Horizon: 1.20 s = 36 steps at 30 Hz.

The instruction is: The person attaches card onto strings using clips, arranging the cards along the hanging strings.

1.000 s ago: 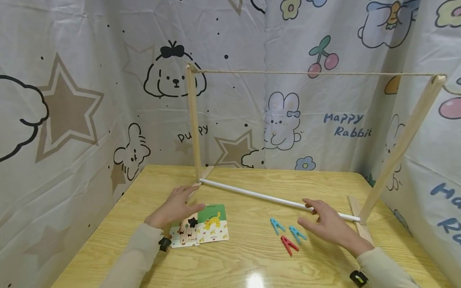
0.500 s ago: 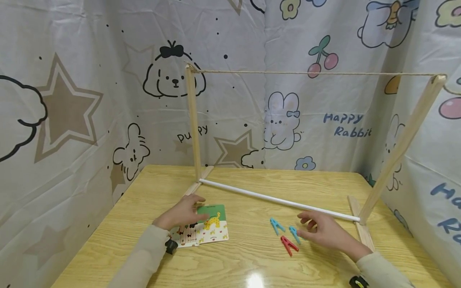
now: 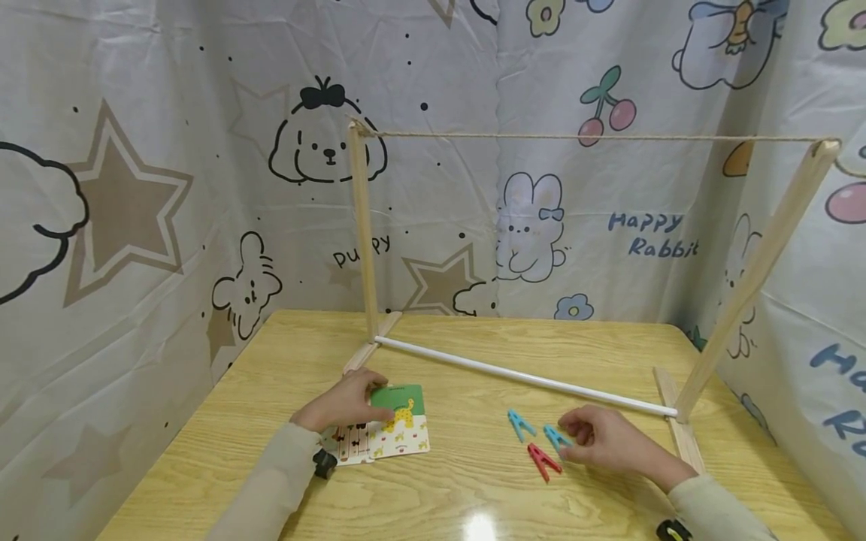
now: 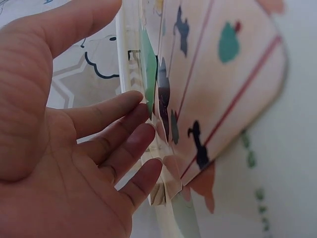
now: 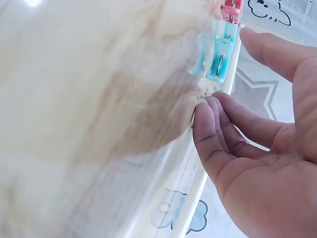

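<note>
In the head view my left hand (image 3: 343, 403) is over two picture cards lying side by side on the table. One card (image 3: 399, 439) has a green top and a yellow spotted cat. The striped card (image 4: 208, 74) is partly hidden by the hand; in the left wrist view the fingertips come right at its edge, with the thumb apart. My right hand (image 3: 605, 443) has its fingertips down by the table around a blue clothespin (image 3: 556, 436), its thumb and fingers spread to either side. Another blue clothespin (image 3: 520, 425) and a red clothespin (image 3: 544, 461) lie just left of it.
Behind the hands stands a wooden frame with a left post (image 3: 362, 233), a leaning right post (image 3: 758, 278) and a string (image 3: 541, 137) stretched between their tops. A white rod (image 3: 501, 372) joins the feet low over the table (image 3: 433, 503). A patterned curtain (image 3: 433, 195) surrounds the table.
My left hand has moved right and nearer over the cards. The right hand has come down from near the white rod to the blue clothespin, its thumb and fingers drawing closer together.
</note>
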Each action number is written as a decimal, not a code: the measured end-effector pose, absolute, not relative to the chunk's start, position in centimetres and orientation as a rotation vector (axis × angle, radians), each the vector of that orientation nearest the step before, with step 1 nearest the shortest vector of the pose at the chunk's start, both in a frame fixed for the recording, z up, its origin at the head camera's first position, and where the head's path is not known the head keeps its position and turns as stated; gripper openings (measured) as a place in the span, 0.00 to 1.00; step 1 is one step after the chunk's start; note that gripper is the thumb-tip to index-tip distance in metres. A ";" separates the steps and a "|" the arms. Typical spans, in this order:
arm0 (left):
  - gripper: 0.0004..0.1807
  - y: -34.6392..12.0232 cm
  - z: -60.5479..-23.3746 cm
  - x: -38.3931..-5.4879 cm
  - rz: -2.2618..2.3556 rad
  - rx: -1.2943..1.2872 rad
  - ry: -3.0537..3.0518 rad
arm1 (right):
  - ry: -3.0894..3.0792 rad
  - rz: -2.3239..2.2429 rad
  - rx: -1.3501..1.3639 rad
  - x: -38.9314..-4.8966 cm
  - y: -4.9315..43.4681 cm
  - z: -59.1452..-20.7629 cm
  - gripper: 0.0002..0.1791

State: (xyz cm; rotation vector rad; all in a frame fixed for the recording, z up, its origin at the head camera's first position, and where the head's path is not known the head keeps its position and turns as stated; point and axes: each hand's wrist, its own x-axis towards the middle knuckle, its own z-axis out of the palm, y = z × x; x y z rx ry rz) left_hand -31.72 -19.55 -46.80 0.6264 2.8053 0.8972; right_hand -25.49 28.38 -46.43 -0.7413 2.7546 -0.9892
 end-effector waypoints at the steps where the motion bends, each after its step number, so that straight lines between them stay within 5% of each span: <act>1: 0.42 -19.6 -46.8 -31.7 0.899 0.628 2.803 | 2.748 -0.986 -0.734 -25.5 28.4 -46.5 0.26; 36: 0.36 -18.9 -47.3 -32.3 0.921 0.550 2.806 | 2.840 -0.894 -0.784 -25.9 28.1 -47.0 0.14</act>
